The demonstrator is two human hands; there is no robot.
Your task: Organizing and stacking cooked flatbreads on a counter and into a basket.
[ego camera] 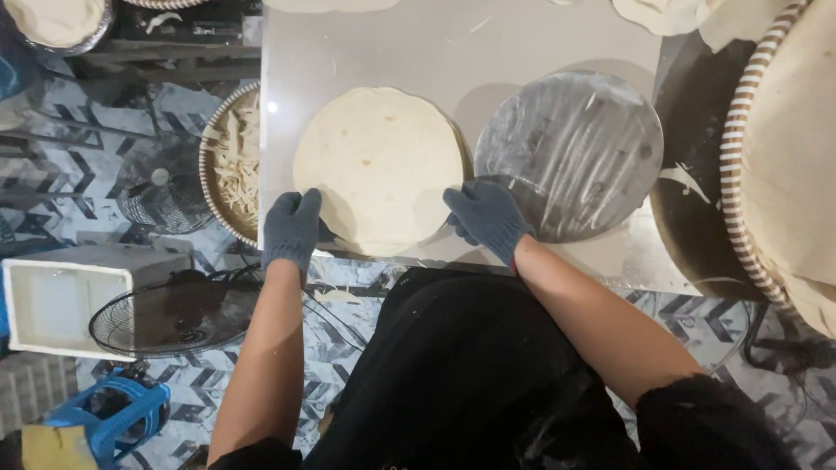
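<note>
At flatbread stack (379, 165), both gloved hands flat

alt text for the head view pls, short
Seen from above, a person's gloved left hand and right hand rest on the near edge of a stack of round flatbreads on a pale table. A round plastic-wrapped disc lies to its right.

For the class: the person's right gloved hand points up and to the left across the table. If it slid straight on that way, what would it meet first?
Most likely the round flatbread stack: the right hand already rests at its lower right edge, fingertips aimed over it.
</note>
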